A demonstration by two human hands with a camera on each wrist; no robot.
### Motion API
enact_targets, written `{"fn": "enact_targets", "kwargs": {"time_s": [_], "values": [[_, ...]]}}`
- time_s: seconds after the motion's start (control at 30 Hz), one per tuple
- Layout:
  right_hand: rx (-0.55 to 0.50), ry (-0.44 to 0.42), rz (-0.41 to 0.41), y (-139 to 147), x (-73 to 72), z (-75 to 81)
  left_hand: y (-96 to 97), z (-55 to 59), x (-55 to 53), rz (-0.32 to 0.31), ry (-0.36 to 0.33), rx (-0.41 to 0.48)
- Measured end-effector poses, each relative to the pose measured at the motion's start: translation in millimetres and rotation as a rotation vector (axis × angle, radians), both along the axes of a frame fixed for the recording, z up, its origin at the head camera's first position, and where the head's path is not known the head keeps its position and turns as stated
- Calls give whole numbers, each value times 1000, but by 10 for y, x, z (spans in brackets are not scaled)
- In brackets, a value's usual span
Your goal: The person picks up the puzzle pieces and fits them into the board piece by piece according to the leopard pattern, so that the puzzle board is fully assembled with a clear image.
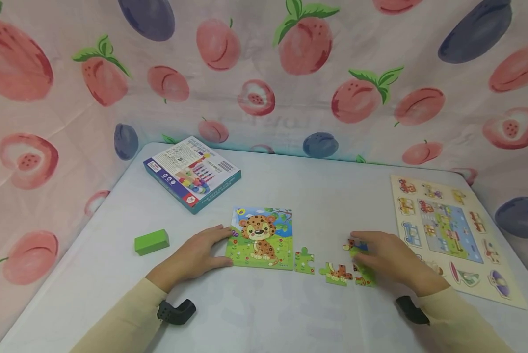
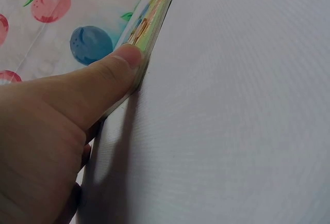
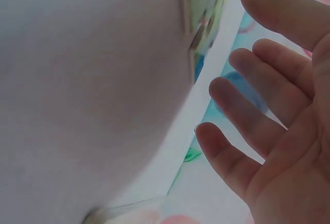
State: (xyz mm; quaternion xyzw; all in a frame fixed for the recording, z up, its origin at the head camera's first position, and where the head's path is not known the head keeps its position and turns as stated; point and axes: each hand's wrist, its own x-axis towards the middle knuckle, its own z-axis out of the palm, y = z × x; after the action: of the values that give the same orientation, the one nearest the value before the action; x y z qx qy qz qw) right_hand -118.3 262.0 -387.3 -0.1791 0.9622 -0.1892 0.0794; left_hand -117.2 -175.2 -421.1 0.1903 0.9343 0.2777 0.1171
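Note:
A square leopard picture board [image 1: 259, 238] lies flat on the table. At its left side rests my left hand [image 1: 195, 252], fingers extended to the left edge and thumb at the near left corner. The left wrist view shows the thumb [image 2: 121, 61] against the board's edge. My right hand [image 1: 385, 257] hovers over loose puzzle pieces, partly covering them, its fingers spread and slightly bent in the right wrist view. A leopard-patterned piece [image 1: 338, 273] lies left of that hand, and a green piece [image 1: 304, 261] sits just right of the board.
A blue-and-white box [image 1: 193, 171] stands at the back left, with a green block [image 1: 151, 242] nearer. At the right lies a wooden vehicle puzzle board [image 1: 454, 235], close beside the right hand. Fruit-patterned cloth [image 1: 290, 98] rises behind the table.

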Motion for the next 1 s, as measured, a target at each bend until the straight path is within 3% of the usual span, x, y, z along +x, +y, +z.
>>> {"fn": "enact_targets", "kwargs": {"time_s": [0.43, 1.0], "values": [[7, -29, -51, 150, -12, -63, 8, 9, 4, 4, 1, 1], [43, -14, -60, 181, -46, -76, 8, 7, 5, -4, 11, -2]]}}
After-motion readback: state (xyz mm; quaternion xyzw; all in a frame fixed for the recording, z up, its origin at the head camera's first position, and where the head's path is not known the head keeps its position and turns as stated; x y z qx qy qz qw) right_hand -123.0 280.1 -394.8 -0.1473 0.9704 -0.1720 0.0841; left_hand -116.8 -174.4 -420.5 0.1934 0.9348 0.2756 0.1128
